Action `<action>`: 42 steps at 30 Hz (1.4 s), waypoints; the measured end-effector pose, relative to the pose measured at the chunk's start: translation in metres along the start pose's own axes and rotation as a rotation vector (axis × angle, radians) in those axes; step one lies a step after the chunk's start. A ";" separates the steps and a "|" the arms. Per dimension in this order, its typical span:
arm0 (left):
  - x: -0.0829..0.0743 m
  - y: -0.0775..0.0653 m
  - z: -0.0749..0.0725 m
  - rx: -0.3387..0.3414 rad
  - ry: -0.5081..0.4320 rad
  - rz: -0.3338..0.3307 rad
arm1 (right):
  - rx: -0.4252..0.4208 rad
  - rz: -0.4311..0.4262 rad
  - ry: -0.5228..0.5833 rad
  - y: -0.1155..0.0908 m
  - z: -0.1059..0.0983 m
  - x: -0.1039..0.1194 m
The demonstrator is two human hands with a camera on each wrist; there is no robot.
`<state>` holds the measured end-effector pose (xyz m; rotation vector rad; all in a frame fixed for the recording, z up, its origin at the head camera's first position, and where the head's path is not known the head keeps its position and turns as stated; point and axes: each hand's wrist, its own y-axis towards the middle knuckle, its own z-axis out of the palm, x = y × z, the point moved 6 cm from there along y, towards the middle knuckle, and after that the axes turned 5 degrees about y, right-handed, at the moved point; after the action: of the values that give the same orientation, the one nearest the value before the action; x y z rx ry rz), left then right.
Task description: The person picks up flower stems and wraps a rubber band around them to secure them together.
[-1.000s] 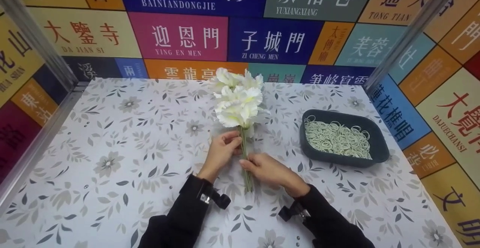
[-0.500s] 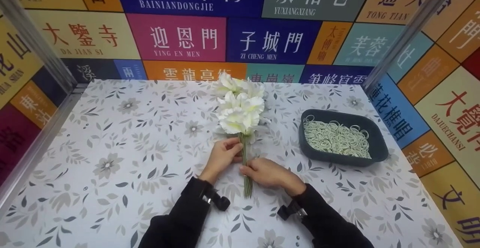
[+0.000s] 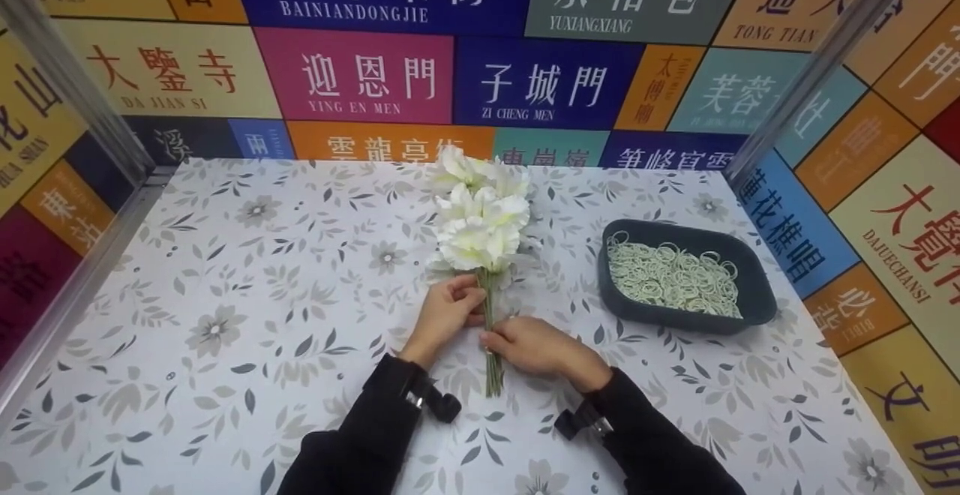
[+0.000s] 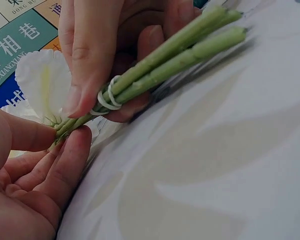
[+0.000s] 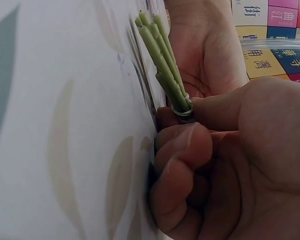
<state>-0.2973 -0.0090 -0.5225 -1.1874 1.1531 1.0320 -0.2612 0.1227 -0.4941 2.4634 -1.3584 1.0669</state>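
A bunch of white artificial flowers (image 3: 484,229) lies over the table, blossoms pointing away from me. Just below the blossoms, my left hand (image 3: 448,313) pinches the green stems between thumb and fingers. Lower down, my right hand (image 3: 541,345) grips the same stems (image 3: 493,375), its thumb laid across them. A pale rubber band (image 4: 109,97) loops round the stems more than once, right by the right thumb in the left wrist view. Cut stem ends (image 5: 152,30) stick out past the band in the right wrist view. Part of the stems is hidden by the fingers.
A dark green plastic tub (image 3: 761,285) stands at the right of the table, holding a heap of pale rubber bands (image 3: 675,279). The table (image 3: 300,405) wears a leaf-patterned cover. Panels with printed place names (image 3: 360,75) wall off the back and sides.
Both hands and the flower bunch have shifted slightly toward me since a second ago. Over the last half second they have hardly moved, and both grips stay on the stems.
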 end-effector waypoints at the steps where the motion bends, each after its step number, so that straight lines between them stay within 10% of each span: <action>1: 0.000 0.000 0.000 -0.002 0.001 0.003 | -0.001 -0.003 -0.005 0.000 0.000 0.000; 42: -0.005 0.000 -0.004 0.015 0.056 0.004 | 0.083 0.054 -0.086 -0.016 -0.010 0.010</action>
<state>-0.2982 -0.0132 -0.5180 -1.2088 1.2052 0.9970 -0.2506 0.1298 -0.4771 2.5738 -1.4409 1.0602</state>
